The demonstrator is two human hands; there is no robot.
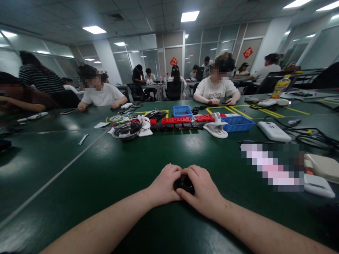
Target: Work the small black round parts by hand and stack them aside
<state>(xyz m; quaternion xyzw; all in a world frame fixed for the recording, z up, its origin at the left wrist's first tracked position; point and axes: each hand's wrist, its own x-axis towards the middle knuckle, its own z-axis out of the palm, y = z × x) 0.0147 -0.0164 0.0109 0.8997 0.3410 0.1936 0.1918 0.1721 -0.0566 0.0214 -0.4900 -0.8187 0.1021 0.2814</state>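
Observation:
A round, glossy black object point(184, 183) rests on or just above the green table point(106, 183), near the middle of the view. My left hand point(165, 185) wraps round its left side, and my right hand point(202, 188) curls round its right side. The fingertips of both hands meet at the far edge of the object, and the thumbs come together at its near side. Its top shows between the hands; the rest is hidden by fingers.
Ahead lie a metal bowl with cables point(127, 131), red trays point(176, 120), a white clamp point(217, 128) and blue bins point(237, 123). A wrench point(83, 139) lies left; a white power bank point(274, 131) and cases point(319, 185) lie right. People sit across the table.

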